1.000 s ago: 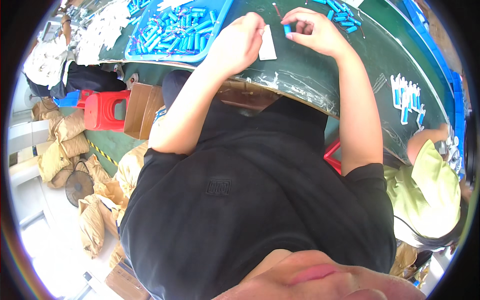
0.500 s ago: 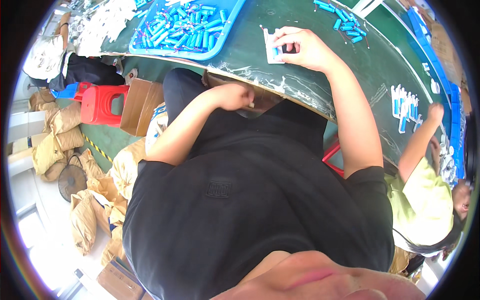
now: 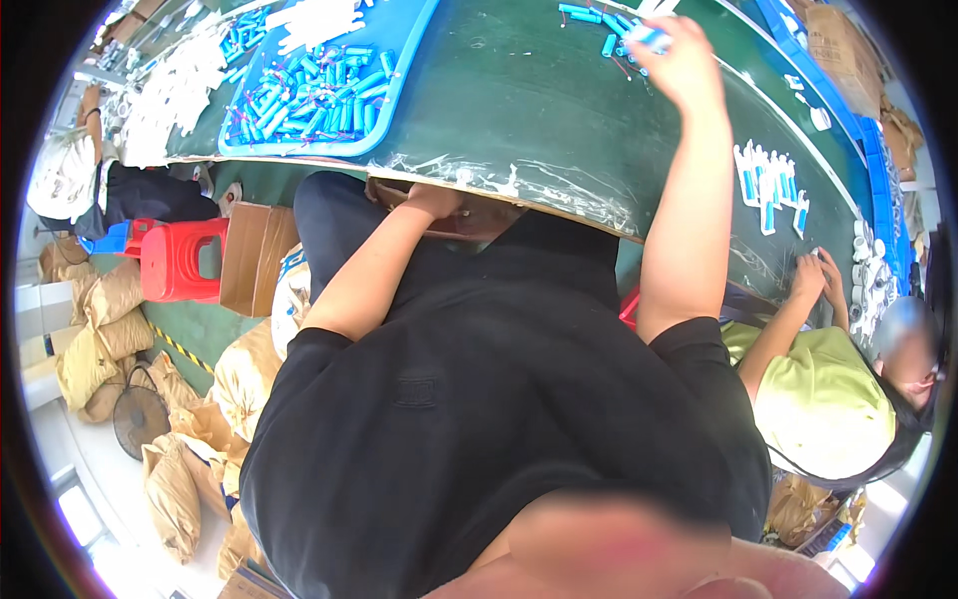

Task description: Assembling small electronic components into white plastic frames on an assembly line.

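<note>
My right hand (image 3: 684, 60) is stretched out over the far right part of the green table (image 3: 499, 110). Its closed fingers hold a white plastic piece with a blue cylinder (image 3: 651, 40), just above a loose group of blue cylinders with thin wires (image 3: 611, 46). Close to my lap, my left hand (image 3: 437, 200) reaches under the table edge into an open brown box or drawer (image 3: 489, 218). The fingers of that hand are hidden there. A blue tray (image 3: 374, 148) heaped with similar blue cylinders stands on the table at the left, with white strips lying at its far end.
White parts (image 3: 170, 105) lie heaped left of the tray. Finished-looking white and blue pieces (image 3: 768, 185) lie at the right, near a co-worker's hands (image 3: 820, 275). A red stool (image 3: 180, 260), a carton (image 3: 257, 260) and brown sacks (image 3: 249, 374) stand on the left floor.
My right hand has moved away across the table with the white and blue piece, to the loose cylinders. My left hand has gone deeper under the table edge. The view has shifted.
</note>
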`<state>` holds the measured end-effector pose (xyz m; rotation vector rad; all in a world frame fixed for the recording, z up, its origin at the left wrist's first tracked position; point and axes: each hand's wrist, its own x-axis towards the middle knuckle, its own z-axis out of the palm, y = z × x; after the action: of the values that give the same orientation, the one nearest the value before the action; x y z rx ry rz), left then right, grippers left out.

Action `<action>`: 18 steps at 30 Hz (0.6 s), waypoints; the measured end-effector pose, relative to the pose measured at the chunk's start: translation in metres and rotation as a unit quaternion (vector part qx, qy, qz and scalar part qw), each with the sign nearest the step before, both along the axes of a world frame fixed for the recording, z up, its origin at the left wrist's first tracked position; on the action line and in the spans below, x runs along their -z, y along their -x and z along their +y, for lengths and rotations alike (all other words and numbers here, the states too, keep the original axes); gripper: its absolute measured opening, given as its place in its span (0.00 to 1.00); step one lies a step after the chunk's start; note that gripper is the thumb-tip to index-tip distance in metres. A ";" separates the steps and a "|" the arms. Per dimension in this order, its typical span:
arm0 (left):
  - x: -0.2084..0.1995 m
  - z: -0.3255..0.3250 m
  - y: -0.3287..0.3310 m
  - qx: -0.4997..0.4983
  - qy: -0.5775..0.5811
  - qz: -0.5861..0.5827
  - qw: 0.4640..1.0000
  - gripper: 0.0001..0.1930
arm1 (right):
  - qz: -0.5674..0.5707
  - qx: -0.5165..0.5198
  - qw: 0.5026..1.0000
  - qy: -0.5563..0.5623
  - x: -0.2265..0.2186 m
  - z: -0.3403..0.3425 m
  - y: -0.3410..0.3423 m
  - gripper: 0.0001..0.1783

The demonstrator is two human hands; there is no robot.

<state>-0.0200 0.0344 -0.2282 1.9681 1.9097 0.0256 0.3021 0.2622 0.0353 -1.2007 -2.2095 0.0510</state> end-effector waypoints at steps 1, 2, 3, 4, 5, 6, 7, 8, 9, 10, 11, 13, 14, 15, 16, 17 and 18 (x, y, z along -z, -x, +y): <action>0.001 -0.004 -0.003 -0.002 0.000 0.002 1.000 0.28 | -0.052 0.096 0.994 -0.011 0.003 0.011 -0.020 0.29; 0.002 -0.009 -0.007 -0.036 0.033 0.006 0.999 0.29 | -0.116 0.219 0.968 0.040 0.007 0.026 -0.043 0.31; 0.005 -0.014 -0.006 -0.073 0.067 0.011 0.995 0.29 | -0.131 0.297 0.939 0.112 0.004 0.036 -0.057 0.32; 0.005 -0.014 -0.002 -0.019 0.067 0.027 0.997 0.31 | -0.135 0.389 0.905 0.106 0.003 0.035 -0.060 0.30; 0.005 -0.018 0.001 -0.021 0.068 0.029 0.997 0.31 | -0.134 0.458 0.874 0.091 0.003 0.035 -0.060 0.30; 0.006 -0.025 0.004 -0.068 0.094 -0.017 0.993 0.31 | -0.112 0.463 0.878 0.033 0.005 0.034 -0.059 0.28; -0.008 -0.023 -0.004 -0.104 0.122 -0.066 0.985 0.32 | -0.094 0.477 0.873 -0.025 0.006 0.030 -0.065 0.27; -0.013 -0.020 -0.003 -0.103 0.119 -0.067 0.985 0.32 | -0.093 0.478 0.873 -0.027 0.008 0.037 -0.067 0.27; -0.018 -0.019 -0.002 -0.080 0.136 -0.068 0.985 0.32 | 0.016 0.343 0.939 0.002 0.015 0.048 -0.067 0.25; -0.023 -0.021 0.000 -0.061 0.154 -0.070 0.984 0.32 | 0.124 0.190 0.973 0.033 0.020 0.056 -0.062 0.24; -0.038 -0.022 -0.005 -0.062 0.157 -0.070 0.983 0.32 | 0.102 0.132 0.986 0.027 0.022 0.044 -0.043 0.23; -0.084 -0.026 -0.024 -0.010 0.175 -0.036 0.984 0.30 | -0.038 0.087 0.976 0.196 0.021 0.028 -0.018 0.23; -0.087 -0.035 -0.019 -0.022 0.175 -0.033 0.984 0.30 | -0.103 0.085 0.969 0.209 0.016 0.011 0.008 0.22; -0.088 -0.044 -0.014 0.019 0.153 -0.078 0.985 0.31 | -0.169 0.084 0.957 0.219 0.011 -0.003 0.025 0.21; -0.090 -0.052 -0.011 0.062 0.130 -0.121 0.982 0.33 | -0.167 0.075 0.959 0.217 0.021 0.003 0.029 0.21; -0.107 -0.057 -0.015 0.062 0.131 -0.119 0.982 0.33 | -0.168 0.052 0.968 0.180 0.040 0.014 0.021 0.19; -0.144 -0.064 -0.020 0.090 0.160 -0.167 0.969 0.34 | -0.165 0.021 0.975 0.145 0.057 0.023 0.022 0.18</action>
<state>-0.0001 -0.0296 -0.0837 1.7797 1.4187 -0.0014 0.2798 0.2847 -0.0220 -1.5056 -2.5265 0.1735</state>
